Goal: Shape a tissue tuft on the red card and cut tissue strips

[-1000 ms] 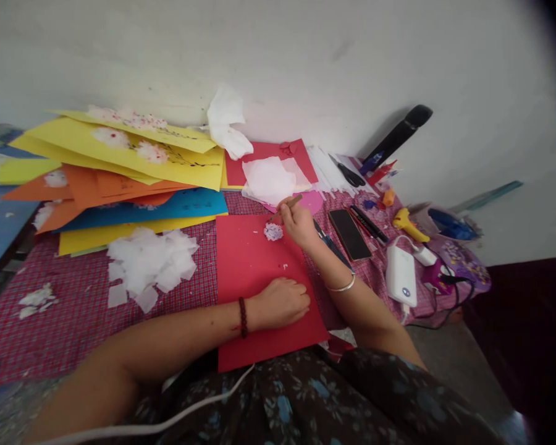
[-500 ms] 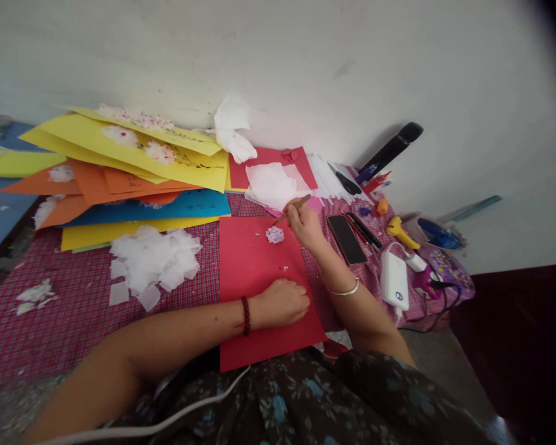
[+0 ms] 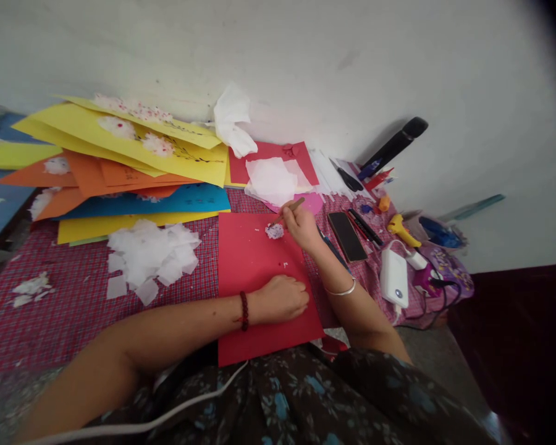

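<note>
A red paper sheet [image 3: 245, 272] lies in front of me. Near its top sits a small ruffled white-and-purple paper flower [image 3: 273, 230]. My right hand [image 3: 300, 225] is closed around a slim brown stick [image 3: 293, 206] with a dark tip, pen-like in shape. Its lower end meets the upper edge of the flower, as far as I can see. My left hand [image 3: 283, 300] rests as a loose fist on the lower part of the red sheet. Nothing sticks out of it, and its palm is hidden.
Left of the sheet lie cut white paper squares [image 3: 152, 256] and a stack of coloured sheets [image 3: 167, 145] with paper flowers. White tissue [image 3: 271, 179] is behind. At right are a phone [image 3: 347, 236], a power bank [image 3: 393, 278], a yellow glue gun [image 3: 403, 230] and scissors [image 3: 349, 179].
My right hand has lowered slightly, bringing the stick's tip down to the flower. My left hand stays on the sheet. The whole view has shifted a little.
</note>
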Action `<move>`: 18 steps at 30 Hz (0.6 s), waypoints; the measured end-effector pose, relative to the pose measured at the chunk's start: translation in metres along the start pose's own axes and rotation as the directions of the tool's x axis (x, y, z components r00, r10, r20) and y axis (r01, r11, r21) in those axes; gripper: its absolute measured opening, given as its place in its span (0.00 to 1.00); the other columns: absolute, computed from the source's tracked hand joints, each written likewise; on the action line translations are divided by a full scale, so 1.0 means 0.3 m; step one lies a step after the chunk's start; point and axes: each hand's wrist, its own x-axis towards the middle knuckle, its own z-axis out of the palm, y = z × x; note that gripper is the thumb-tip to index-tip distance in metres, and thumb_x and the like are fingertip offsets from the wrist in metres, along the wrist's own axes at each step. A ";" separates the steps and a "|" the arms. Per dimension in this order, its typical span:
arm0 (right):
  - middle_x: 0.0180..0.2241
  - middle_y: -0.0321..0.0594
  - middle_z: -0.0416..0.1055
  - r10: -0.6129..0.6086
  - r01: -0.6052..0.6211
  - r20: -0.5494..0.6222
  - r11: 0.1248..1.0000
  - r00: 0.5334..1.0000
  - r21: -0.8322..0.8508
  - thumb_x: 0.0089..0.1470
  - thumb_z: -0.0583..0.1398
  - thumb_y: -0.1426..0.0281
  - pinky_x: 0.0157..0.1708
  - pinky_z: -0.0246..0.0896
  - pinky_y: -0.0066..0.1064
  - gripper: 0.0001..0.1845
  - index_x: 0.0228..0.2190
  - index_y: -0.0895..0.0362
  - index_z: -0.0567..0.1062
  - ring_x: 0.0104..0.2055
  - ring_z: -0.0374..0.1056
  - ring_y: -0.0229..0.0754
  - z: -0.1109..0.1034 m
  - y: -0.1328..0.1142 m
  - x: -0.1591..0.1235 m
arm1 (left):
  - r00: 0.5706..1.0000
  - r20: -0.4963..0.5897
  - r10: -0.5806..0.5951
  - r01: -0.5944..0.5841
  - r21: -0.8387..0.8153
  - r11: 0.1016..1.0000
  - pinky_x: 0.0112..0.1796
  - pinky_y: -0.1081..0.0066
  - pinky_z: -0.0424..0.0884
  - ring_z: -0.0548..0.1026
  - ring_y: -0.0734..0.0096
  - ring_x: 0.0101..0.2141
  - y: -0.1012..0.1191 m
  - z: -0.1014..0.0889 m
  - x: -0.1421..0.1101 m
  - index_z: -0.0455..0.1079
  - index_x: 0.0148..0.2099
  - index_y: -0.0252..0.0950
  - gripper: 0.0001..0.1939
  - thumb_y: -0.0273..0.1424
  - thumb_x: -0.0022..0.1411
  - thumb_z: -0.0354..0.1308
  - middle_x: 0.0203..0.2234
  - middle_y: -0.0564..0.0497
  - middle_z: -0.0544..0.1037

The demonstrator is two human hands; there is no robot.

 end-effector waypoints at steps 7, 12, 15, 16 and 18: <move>0.20 0.35 0.67 0.045 -0.043 -0.072 0.999 0.996 0.025 0.65 0.47 0.52 0.25 0.56 0.30 0.23 0.32 0.55 0.69 0.22 0.64 0.39 -0.021 0.033 0.007 | 1.000 0.006 0.002 -0.002 -0.005 1.000 0.34 0.66 0.70 0.76 0.64 0.33 0.002 -0.008 -0.001 0.73 0.36 0.33 0.10 0.32 0.68 0.55 0.29 0.47 0.77; 0.19 0.34 0.66 0.056 -0.055 -0.079 0.998 0.995 0.015 0.66 0.46 0.53 0.24 0.55 0.29 0.22 0.33 0.56 0.69 0.21 0.64 0.39 -0.020 0.034 0.007 | 1.000 0.007 -0.003 0.003 0.009 1.000 0.33 0.66 0.70 0.75 0.65 0.31 0.006 -0.010 -0.002 0.72 0.35 0.34 0.10 0.33 0.67 0.56 0.29 0.47 0.77; 0.20 0.34 0.66 0.037 -0.036 -0.075 0.999 0.996 0.025 0.66 0.45 0.54 0.25 0.55 0.29 0.21 0.34 0.55 0.69 0.21 0.64 0.38 -0.010 0.019 0.007 | 1.000 0.002 -0.007 0.006 0.028 1.000 0.32 0.66 0.69 0.75 0.65 0.30 0.007 -0.010 -0.002 0.72 0.34 0.34 0.10 0.33 0.67 0.56 0.28 0.48 0.76; 0.20 0.34 0.67 0.028 -0.027 -0.055 0.999 0.998 0.020 0.66 0.46 0.54 0.25 0.56 0.30 0.21 0.33 0.55 0.69 0.21 0.64 0.39 -0.005 0.013 0.007 | 1.000 0.000 -0.007 0.007 0.033 0.999 0.32 0.66 0.69 0.75 0.65 0.30 0.007 -0.009 -0.002 0.72 0.34 0.34 0.10 0.33 0.67 0.57 0.28 0.48 0.76; 0.20 0.35 0.67 0.016 -0.016 -0.016 1.000 1.000 0.008 0.65 0.49 0.55 0.26 0.55 0.30 0.19 0.31 0.55 0.69 0.22 0.64 0.39 0.004 0.000 0.005 | 1.000 -0.002 -0.007 0.007 0.039 0.999 0.32 0.66 0.69 0.75 0.65 0.30 0.007 -0.010 -0.002 0.72 0.35 0.34 0.10 0.34 0.67 0.57 0.29 0.48 0.76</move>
